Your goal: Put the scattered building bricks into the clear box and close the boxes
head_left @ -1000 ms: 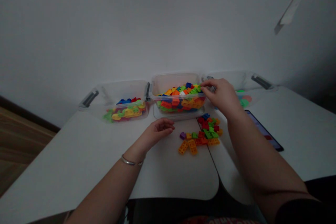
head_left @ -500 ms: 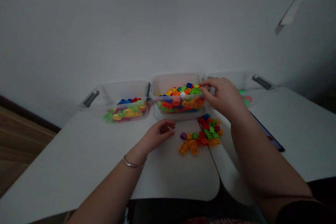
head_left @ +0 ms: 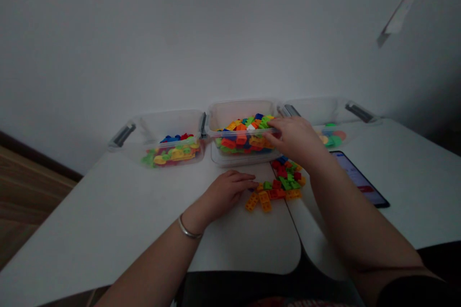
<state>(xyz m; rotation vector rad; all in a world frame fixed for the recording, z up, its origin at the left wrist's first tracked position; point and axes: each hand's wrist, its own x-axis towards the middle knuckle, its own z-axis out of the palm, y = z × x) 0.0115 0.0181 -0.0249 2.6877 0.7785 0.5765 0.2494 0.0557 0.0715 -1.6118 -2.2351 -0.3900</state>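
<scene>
My right hand (head_left: 295, 140) curls over the front rim of the middle clear plastic box (head_left: 241, 112), its fingertips at the heap of multicoloured toy bricks (head_left: 245, 136). I cannot tell whether it holds a brick. My left hand (head_left: 226, 194) rests on the table, its fingertips reaching the left edge of a loose pile of red, green, orange and blue bricks (head_left: 283, 187). A metal bangle (head_left: 189, 232) circles my left wrist.
A clear box (head_left: 169, 122) at left holds blue, yellow, green and red pieces. Another at right (head_left: 317, 110) holds round coloured discs. A phone (head_left: 356, 177) lies on the white table (head_left: 108, 201), beyond my right forearm. A wooden floor shows at far left.
My left hand has slid right to the loose pile and now hides its left edge. My right hand has moved left and down over the middle box's front rim, uncovering the discs.
</scene>
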